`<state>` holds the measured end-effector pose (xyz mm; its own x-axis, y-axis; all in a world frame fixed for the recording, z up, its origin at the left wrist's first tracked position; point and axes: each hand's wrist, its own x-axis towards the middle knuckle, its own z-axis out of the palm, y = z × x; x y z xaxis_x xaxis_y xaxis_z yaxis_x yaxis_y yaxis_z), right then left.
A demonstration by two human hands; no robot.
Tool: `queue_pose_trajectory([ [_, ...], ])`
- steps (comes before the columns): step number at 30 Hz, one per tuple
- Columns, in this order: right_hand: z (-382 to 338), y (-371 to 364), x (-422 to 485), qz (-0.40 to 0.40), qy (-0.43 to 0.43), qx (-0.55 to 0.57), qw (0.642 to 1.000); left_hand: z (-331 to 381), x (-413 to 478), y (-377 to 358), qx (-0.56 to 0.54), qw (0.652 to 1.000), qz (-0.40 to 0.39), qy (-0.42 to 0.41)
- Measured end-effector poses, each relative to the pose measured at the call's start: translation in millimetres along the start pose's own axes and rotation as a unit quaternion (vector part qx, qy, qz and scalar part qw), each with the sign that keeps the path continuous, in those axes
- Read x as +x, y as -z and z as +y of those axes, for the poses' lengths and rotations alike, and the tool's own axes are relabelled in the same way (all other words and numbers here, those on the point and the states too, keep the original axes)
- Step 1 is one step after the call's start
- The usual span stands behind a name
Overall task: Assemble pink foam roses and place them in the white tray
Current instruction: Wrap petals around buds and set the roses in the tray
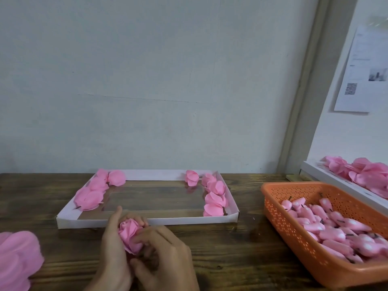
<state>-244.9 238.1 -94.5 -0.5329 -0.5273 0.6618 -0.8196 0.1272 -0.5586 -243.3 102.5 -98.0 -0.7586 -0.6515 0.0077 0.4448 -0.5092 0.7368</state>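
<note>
A pink foam rose [130, 234] is held above the wooden table just in front of the white tray [147, 222]. My left hand [114, 255] wraps its left side, thumb raised. My right hand [168, 259] closes on its right side, fingers over the petals. The tray lies flat with a clear bottom. Several finished roses [90, 194] line its left side, and several more roses [214, 196] line its right side.
An orange perforated basket [294, 232] at the right holds several pink buds with dark stems. Behind it a white tray [327, 175] carries loose pink petals. A pile of pink petals [16, 259] sits at the lower left. A wall stands behind the table.
</note>
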Motion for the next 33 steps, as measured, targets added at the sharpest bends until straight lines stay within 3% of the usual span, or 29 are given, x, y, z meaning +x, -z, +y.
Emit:
queue_pose_trajectory([
  [6, -5.0, 8.2, 2.7, 0.005, 0.005, -0.025, 1.0, -0.5, -3.7, 0.9, -0.03, 0.995, 0.019, 0.097],
  [12, -9.7, 15.4, 2.6, -0.072, 0.081, -0.093, 0.99, 7.3, -8.0, 0.8, 0.022, 0.997, 0.031, 0.067],
  [15, -18.8, 16.4, 5.3, -0.101, 0.048, -0.114, 0.987, 9.6, -11.7, -4.2, 0.012, 0.996, 0.033, 0.086],
  [18, -19.2, 18.5, 3.8, -0.125, 0.067, -0.171, 0.975, 12.1, -13.7, -8.3, -0.004, 0.995, 0.043, 0.092],
  [22, -23.9, 20.3, 11.5, -0.044, 0.046, -0.199, 0.978, 14.9, -15.0, -10.0, -0.002, 0.99, 0.055, 0.128],
  [25, -29.8, 13.5, 9.9, -0.025, -0.05, -0.145, 0.988, 12.2, -11.9, -9.7, 0.009, 0.989, 0.089, 0.115],
  [28, -19.7, 13.8, 6.3, -0.094, -0.028, -0.115, 0.988, 10.7, -10.9, -11.9, 0.021, 0.989, 0.077, 0.124],
  [30, -13.8, 17.1, 1.0, -0.08, 0.029, -0.147, 0.985, 12.0, -9.6, -11.0, 0.019, 0.988, 0.096, 0.121],
  [33, -13.7, 12.7, -6.2, -0.095, 0.098, -0.187, 0.973, 14.4, -10.9, -12.0, 0.014, 0.99, 0.061, 0.123],
])
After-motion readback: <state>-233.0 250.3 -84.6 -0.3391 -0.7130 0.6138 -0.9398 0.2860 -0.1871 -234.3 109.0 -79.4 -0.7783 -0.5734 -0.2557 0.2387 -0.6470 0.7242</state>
